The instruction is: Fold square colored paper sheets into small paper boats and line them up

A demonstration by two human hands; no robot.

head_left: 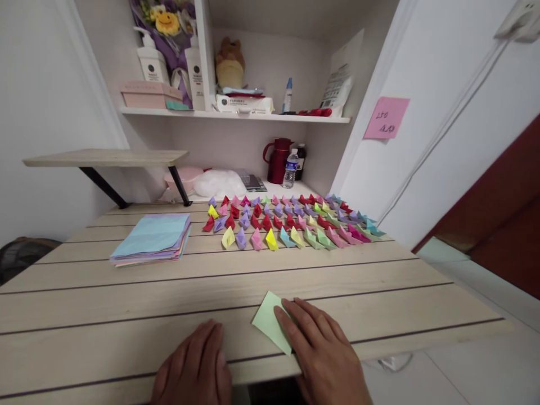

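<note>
A small folded piece of light green paper (271, 323) lies on the table close to the front edge. My right hand (323, 349) rests over its right side, fingers stretched out and lying flat on it, with the thumb hidden below. To the left, apart from the paper, my left hand (196, 365) sits at the table's front edge. Its fingers are drawn together and curled, the thumb alongside, and nothing shows in them. Further back stand several rows of small folded paper boats (272, 241) in many colours.
A stack of coloured paper sheets (154, 235), pale blue on top, lies at the left by a raised wooden shelf (105, 157). Behind the boats are a red jug (278, 161) and a water bottle (291, 170). A pink note (386, 118) is stuck to the right wall.
</note>
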